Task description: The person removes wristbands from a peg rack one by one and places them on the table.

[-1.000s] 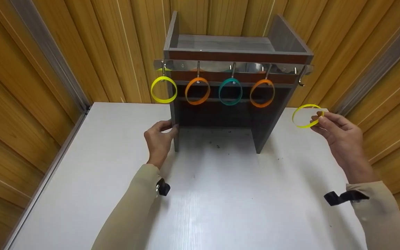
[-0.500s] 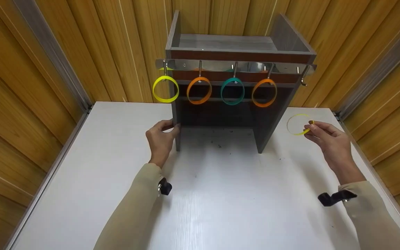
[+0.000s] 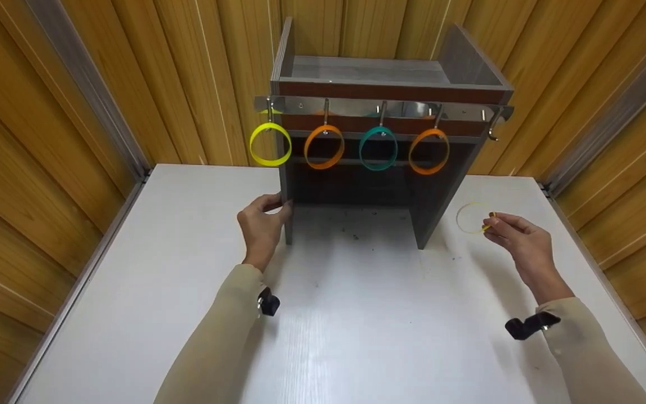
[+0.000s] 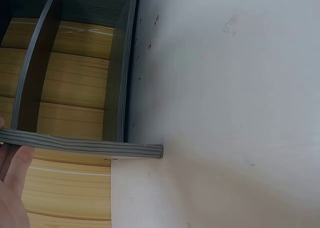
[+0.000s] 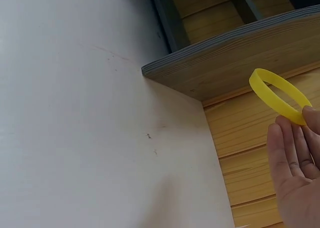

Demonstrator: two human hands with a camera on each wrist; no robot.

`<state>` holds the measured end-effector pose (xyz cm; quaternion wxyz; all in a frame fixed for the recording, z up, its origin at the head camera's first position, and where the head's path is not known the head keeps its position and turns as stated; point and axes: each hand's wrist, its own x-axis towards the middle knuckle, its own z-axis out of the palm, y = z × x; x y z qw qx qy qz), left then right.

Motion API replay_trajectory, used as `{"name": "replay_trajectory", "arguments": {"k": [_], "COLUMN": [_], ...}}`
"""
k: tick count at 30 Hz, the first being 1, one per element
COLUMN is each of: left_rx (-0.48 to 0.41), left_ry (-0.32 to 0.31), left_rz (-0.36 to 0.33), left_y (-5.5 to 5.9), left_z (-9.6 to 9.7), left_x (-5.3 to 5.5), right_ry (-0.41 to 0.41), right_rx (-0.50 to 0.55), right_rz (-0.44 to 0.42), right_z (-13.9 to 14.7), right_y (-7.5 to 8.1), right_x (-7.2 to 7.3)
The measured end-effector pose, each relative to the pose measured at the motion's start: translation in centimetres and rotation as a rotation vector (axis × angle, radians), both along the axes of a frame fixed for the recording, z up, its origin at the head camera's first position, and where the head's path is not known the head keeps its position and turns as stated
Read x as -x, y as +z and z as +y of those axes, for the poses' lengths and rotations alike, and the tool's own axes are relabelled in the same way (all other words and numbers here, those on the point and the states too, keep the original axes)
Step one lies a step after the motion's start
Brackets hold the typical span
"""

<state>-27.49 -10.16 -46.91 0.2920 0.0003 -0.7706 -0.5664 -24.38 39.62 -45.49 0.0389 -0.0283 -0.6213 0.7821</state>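
A grey wooden shelf stands on the white table, with a metal hook rail across its front. My left hand grips the shelf's left side panel, thumb and fingers on opposite faces. To the right of the shelf, my right hand pinches a yellow wristband by one edge, above the table. From the rail's hooks hang another yellow band, an orange band, a teal band and a second orange band. The rightmost hook carries no band.
Wood-patterned walls close in the back and both sides. The white table spreads in front of the shelf, with small dark specks on it. A black wrist camera sits on the left sleeve, another on the right.
My right hand has moved down and left with the yellow wristband, which now appears nearly edge-on. My left hand keeps its grip on the panel. The head view has shifted slightly.
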Motion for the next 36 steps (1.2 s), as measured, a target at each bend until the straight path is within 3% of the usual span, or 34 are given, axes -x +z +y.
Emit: {"name": "replay_trajectory", "arguments": {"k": [8,17,28,36], "left_rx": [0.0,0.003,-0.009,-0.003], "left_ry": [-0.005,0.006,0.008,0.011], "left_rz": [0.026,0.004,-0.005,-0.016], "left_y": [0.1,0.1,0.0,-0.1], "left_z": [0.1,0.3,0.3,0.1], "left_x": [0.3,0.2,-0.1,0.0], "right_ry": [-0.016,-0.056,-0.085,-0.086], "right_rx": [-0.054,-0.09,-0.12,-0.143], "right_rz": [-0.059,-0.123,-0.242,-0.267], "right_z": [0.3,0.5,0.0,-0.3], "right_y": [-1.6,-3.9,-3.9,-5.4], "right_x": [0.1,0.0,-0.1,0.6]}}
